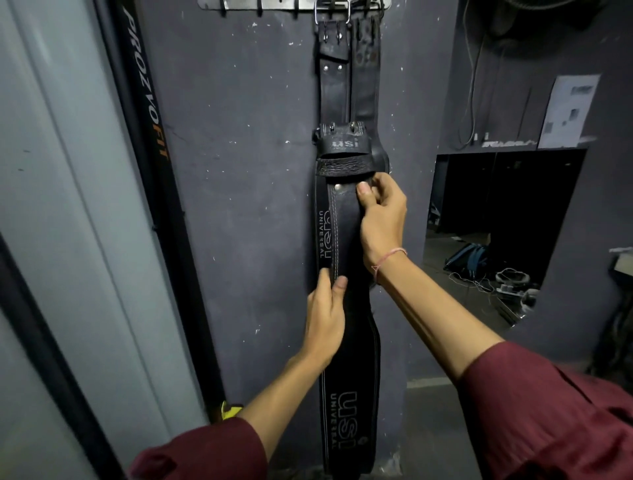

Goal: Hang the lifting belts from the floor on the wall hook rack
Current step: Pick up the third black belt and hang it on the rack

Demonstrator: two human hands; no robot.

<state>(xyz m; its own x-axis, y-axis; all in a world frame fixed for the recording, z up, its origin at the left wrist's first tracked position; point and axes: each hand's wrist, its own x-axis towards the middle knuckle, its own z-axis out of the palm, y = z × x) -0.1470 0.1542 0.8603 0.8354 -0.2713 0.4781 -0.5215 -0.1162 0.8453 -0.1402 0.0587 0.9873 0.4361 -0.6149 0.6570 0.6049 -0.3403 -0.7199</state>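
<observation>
Both hands on the USI belt
Your left hand [325, 315] and right hand [382, 214] have fingers pinching the lifting belt [342, 236] hanging below the hook rack [294, 4].

A black leather lifting belt [346, 394] with pale stitching and grey lettering hangs on the dark grey, white-flecked painted wall [246, 171]; maroon sleeves [555, 411].

"USI UNIVERSAL" on lifting belt [346, 421]; "PROZVOFIT" on black post [145, 92]
</observation>
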